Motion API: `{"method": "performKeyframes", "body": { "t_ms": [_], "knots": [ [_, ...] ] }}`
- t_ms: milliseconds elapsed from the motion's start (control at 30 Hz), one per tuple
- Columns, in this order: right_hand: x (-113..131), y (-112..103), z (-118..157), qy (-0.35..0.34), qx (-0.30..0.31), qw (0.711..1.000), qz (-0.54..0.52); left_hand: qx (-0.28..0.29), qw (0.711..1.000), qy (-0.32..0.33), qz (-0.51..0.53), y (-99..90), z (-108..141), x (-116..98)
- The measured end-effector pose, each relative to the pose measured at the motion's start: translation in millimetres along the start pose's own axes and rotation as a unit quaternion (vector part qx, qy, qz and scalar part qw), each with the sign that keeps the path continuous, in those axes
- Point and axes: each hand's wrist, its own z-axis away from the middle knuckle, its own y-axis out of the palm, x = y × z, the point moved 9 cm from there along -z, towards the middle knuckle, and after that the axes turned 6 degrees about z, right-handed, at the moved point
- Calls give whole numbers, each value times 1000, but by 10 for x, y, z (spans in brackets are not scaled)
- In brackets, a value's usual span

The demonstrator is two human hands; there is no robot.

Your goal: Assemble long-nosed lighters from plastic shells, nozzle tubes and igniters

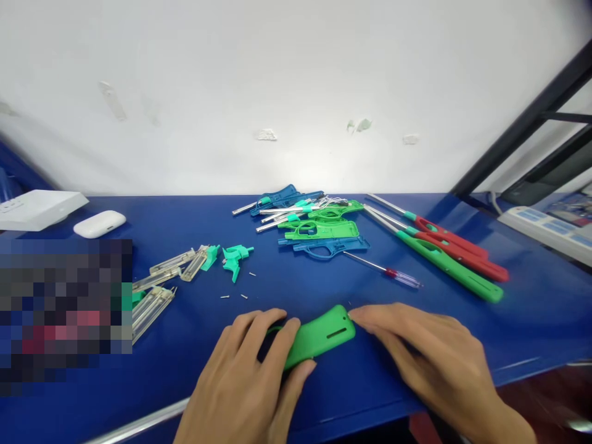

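A green utility lighter (324, 336) lies at the table's front under my left hand (250, 376), whose fingers and thumb grip its handle. Its metal tube (139, 422) sticks out to the lower left. There is a dark slot and a small hole near the handle's end. At that end my right hand (425, 351) has thumb and fingertips pinched together; what they hold, if anything, is too small to make out. Just beyond the hands lie a few small screws (244, 296). A screwdriver (402, 277) with a clear and red handle rests farther back.
Blue and green lighter shells (324, 229) with metal tubes are piled at the back. Assembled red lighters (462, 256) and a green one lie right. Teal triggers (235, 258) and clear fuel tanks (155, 305) lie left, near a white case (99, 224) and a pixelated area.
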Motion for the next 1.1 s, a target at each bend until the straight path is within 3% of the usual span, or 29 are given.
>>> {"method": "performKeyframes", "body": {
  "t_ms": [367,600,733,1100],
  "knots": [
    [-56,51,-59,80,40,996,0,-18,1000,10,-7,12,21,17],
    [-122,219,-54,159,114,967,-162,-33,999,18,-20,-46,-7,-34],
    [-116,266,-82,176,119,955,-207,-27,999,19,-21,-20,10,-29],
    [-116,280,-88,186,132,955,-189,-49,996,54,-45,-17,-17,-64]
  ]
}}
